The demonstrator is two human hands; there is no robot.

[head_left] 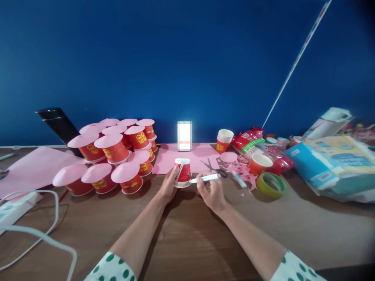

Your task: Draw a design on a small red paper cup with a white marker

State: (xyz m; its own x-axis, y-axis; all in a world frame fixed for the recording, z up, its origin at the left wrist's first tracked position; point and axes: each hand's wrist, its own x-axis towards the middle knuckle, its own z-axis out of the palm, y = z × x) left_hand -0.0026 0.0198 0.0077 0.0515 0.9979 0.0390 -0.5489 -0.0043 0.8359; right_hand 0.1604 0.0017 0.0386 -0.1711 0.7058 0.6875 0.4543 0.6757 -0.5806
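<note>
In my left hand (169,183) is a red and white paper cup (184,173), turned upside down with its pale base on top. The fingers wrap round its left side. My right hand (211,192) pinches a white pen-like stick (206,178), perhaps a marker. Its tip points left and meets or nearly meets the cup's lower edge; I cannot tell which. Just beyond both hands lies a pink paper sheet (166,158). Dark-handled scissors (215,168) rest near the right hand, beside pink paper scraps (241,168).
On the left stand stacked red cups (127,183) topped with pink paper discs, a black bottle (60,127), pink paper (41,169) and a power strip (17,208) with cables. Rightward are nested cups (225,140), green-yellow tape (272,185), a red package (249,142) and a blue-white pack (331,164).
</note>
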